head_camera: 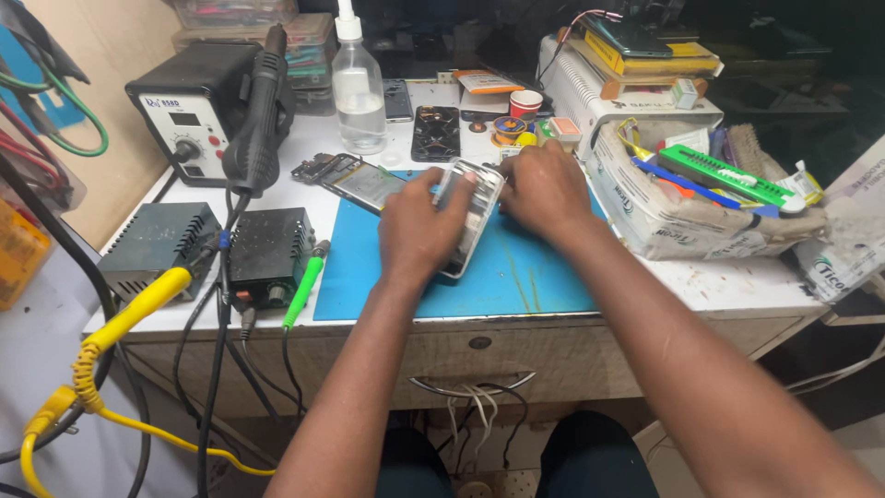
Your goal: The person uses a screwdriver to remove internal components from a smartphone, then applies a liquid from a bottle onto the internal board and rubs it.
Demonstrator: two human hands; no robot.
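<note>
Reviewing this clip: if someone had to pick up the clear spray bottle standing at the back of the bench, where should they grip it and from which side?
Probably around the middle of the clear spray bottle, coming from the front right. It stands upright, its body is round and wide, while the white nozzle on top is narrow. The hot-air handpiece hangs close on its left, so that side looks cramped.

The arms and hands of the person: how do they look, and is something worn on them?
Both forearms are bare: no sleeves reach into view. The left hand and the right hand wear no gloves. No watch, bracelet or ring shows on either. No cable or strap is attached to them.
</note>
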